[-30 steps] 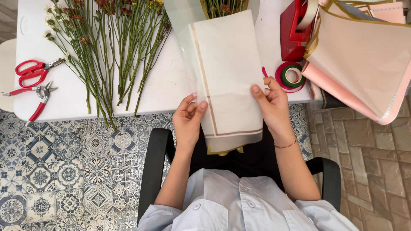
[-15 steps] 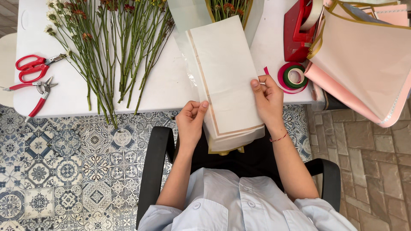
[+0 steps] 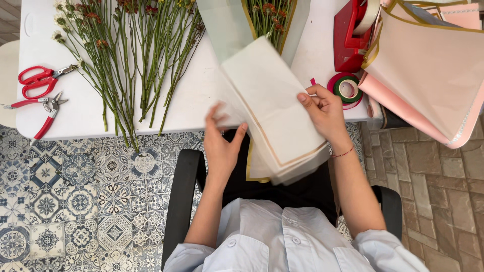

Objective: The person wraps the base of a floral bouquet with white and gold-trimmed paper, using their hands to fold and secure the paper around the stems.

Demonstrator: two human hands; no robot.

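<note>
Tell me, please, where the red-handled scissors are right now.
The red-handled scissors lie at the white table's left edge in the head view, above the red-handled pruning shears, left of the flower stems.

From up here I see my right hand (image 3: 325, 113) gripping the right edge of a cream wrapping sheet (image 3: 275, 108) with a gold border, tilted over the table's edge. My left hand (image 3: 222, 143) is open, fingers spread, at the sheet's left side, blurred. On the white table (image 3: 196, 95) lie long green flower stems (image 3: 126, 65), red scissors (image 3: 38, 80), red pruning shears (image 3: 43, 113), a red tape dispenser (image 3: 350, 35), a roll of green tape (image 3: 348, 88) and pink wrapping paper (image 3: 428, 70).
</note>
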